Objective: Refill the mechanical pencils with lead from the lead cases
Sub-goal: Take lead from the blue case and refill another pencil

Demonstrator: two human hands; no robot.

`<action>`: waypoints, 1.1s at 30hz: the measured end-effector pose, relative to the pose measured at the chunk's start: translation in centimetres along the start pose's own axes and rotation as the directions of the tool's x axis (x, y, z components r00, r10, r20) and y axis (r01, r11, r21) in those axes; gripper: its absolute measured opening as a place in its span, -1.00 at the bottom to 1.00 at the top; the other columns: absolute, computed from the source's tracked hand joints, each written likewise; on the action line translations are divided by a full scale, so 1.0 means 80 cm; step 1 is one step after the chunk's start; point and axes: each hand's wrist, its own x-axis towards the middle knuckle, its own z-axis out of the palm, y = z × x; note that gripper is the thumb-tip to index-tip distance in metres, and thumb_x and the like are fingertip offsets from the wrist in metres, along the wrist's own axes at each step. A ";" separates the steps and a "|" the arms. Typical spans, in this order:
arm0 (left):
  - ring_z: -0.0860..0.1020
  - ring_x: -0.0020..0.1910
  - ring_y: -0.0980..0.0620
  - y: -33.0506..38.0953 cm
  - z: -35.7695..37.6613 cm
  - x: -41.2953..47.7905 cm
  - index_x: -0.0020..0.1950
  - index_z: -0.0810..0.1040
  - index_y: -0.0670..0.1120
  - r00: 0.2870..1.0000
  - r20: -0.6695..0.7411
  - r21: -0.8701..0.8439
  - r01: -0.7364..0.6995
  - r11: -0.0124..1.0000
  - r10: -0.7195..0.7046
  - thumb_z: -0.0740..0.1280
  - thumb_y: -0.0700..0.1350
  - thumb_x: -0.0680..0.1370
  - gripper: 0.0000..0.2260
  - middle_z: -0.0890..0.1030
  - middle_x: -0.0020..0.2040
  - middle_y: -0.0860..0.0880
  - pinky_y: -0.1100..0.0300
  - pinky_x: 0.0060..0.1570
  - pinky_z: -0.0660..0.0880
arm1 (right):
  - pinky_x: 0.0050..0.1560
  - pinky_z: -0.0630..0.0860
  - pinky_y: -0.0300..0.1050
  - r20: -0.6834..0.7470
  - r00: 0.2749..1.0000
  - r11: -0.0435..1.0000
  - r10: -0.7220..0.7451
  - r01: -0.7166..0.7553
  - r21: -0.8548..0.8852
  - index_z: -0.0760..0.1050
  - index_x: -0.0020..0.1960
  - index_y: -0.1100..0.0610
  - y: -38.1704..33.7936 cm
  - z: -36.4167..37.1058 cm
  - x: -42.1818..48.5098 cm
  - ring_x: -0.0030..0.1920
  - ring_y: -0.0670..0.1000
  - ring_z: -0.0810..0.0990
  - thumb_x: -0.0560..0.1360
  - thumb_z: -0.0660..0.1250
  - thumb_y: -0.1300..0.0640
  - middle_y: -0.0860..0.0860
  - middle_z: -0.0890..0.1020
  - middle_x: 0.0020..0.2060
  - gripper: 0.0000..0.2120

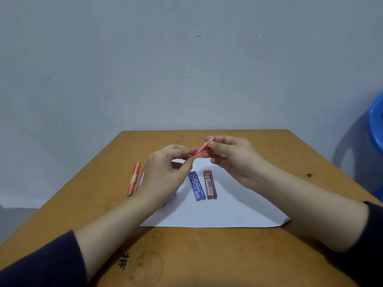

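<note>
Head-worn camera looks forward and down over the table (207, 255) toward the wall (186, 69)

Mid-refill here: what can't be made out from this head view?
All in the head view:
1. pink pencil: tip hidden in fingers of the left hand; cap end blurred at the right hand.
2. purple pencil: mostly behind the left hand.
3. blue object on the paper: largely covered by the left wrist, unidentifiable.
4. blue chair: cut off by the right edge.
</note>
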 end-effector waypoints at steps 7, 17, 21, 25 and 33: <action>0.68 -0.23 0.01 0.010 0.001 -0.002 -0.03 0.68 -0.18 0.900 0.195 -0.219 0.427 0.878 -0.389 0.34 -0.20 0.55 -0.87 0.70 -0.21 -0.11 0.30 -0.25 0.58 | -0.15 0.51 -0.01 -0.021 0.979 0.860 0.203 -0.168 0.482 0.48 0.00 0.06 -0.007 -0.004 0.011 -0.24 0.07 0.60 0.63 0.13 0.18 0.09 0.60 -0.30 -0.84; 0.65 -0.07 -0.30 0.038 0.005 -0.004 0.05 0.59 -0.43 0.448 0.737 -0.417 0.891 0.181 -0.507 0.15 0.12 0.55 -0.41 0.60 0.03 -0.40 0.00 -0.05 0.60 | -0.56 0.01 -0.30 0.038 0.972 0.656 0.234 -0.187 0.731 0.30 -0.49 0.13 -0.013 -0.016 0.009 -0.64 -0.06 0.08 0.56 0.08 -0.07 -0.05 0.14 -0.60 -0.51; 0.60 0.07 -0.33 0.043 0.002 -0.008 0.13 0.55 -0.42 0.346 0.851 -0.329 0.938 0.112 -0.394 0.14 0.24 0.47 -0.30 0.56 0.13 -0.42 -0.04 0.05 0.56 | -0.59 -0.03 -0.29 0.011 0.984 0.673 0.175 -0.128 0.729 0.22 -0.52 0.11 -0.020 -0.019 0.008 -0.65 -0.07 0.07 0.52 0.08 -0.04 -0.05 0.13 -0.62 -0.54; 0.59 0.10 -0.33 0.043 0.003 -0.008 0.13 0.56 -0.41 0.339 0.872 -0.323 0.941 0.103 -0.353 0.13 0.27 0.45 -0.27 0.55 0.14 -0.42 -0.05 0.11 0.53 | -0.63 -0.02 -0.31 -0.013 0.986 0.642 0.169 -0.100 0.760 0.21 -0.52 0.12 -0.019 -0.021 0.010 -0.67 -0.08 0.07 0.50 0.07 -0.01 -0.06 0.13 -0.64 -0.56; 0.62 0.04 -0.30 0.045 0.001 -0.008 0.09 0.58 -0.41 0.334 0.885 -0.308 0.943 0.128 -0.325 0.11 0.29 0.45 -0.25 0.59 0.08 -0.39 0.02 -0.02 0.61 | -0.65 -0.04 -0.30 -0.035 0.990 0.636 0.135 -0.059 0.769 0.18 -0.53 0.12 -0.018 -0.021 0.009 -0.69 -0.07 0.06 0.31 0.11 0.10 -0.05 0.12 -0.65 -0.73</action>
